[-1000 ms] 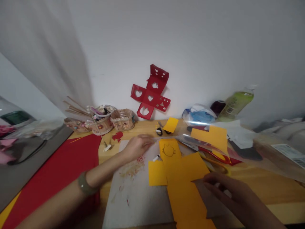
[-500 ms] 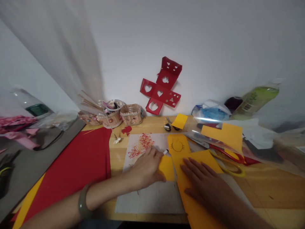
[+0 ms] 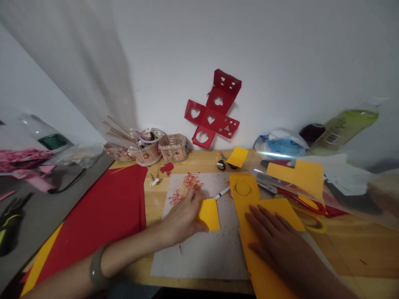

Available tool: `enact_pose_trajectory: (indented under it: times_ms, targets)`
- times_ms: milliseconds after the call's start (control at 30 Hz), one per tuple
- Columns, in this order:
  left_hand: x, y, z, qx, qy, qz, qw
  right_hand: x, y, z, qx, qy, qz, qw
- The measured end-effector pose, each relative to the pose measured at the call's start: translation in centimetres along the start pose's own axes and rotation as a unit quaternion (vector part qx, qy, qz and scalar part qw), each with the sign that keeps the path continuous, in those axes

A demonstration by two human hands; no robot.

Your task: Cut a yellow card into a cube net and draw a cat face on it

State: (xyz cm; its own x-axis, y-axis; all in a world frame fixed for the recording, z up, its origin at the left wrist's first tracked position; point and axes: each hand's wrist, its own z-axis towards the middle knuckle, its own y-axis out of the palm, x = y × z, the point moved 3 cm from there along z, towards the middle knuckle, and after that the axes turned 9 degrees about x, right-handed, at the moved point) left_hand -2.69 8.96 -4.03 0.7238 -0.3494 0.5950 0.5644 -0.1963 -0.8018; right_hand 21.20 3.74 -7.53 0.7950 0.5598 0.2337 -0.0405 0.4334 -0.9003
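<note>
My left hand (image 3: 186, 216) grips the edge of a small yellow paper square (image 3: 209, 215) between thumb and fingers, above a pale board (image 3: 199, 263). Flat on a long yellow paper cutout (image 3: 249, 245) lies my right hand (image 3: 276, 236), fingers spread. The top flap of that cutout bears a drawn cat face (image 3: 243, 188). Between the square and the flap a white pen (image 3: 222, 193) rests on the board. Red and yellow crumbs (image 3: 187, 187) are scattered behind my left hand.
Red sheets (image 3: 106, 207) lie at left. Behind stand decorated baskets (image 3: 173, 148); small scissors (image 3: 221, 165) lie near them. Larger red-handled scissors (image 3: 299, 199) and a yellow sheet (image 3: 299, 174) are at right. A red cutout (image 3: 212, 114) hangs on the wall.
My left hand has moved left with the yellow square, away from the long cutout, uncovering more of the pen. My right hand and the cutout have shifted slightly right in view.
</note>
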Motion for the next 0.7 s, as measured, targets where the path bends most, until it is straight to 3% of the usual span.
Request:
enact_pose_trajectory:
  times_ms: [300,700]
  targets:
    - [-3.6,-1.3,1.2,0.054,-0.003,-0.027,0.998,-0.4,0.5,1.7,-0.035,0.027,0.020,0.999]
    - [-4.4,-1.4,2.7,0.074,0.003,-0.027,0.997,-1.5,1.2,3.8,-0.055,-0.004,0.018,0.998]
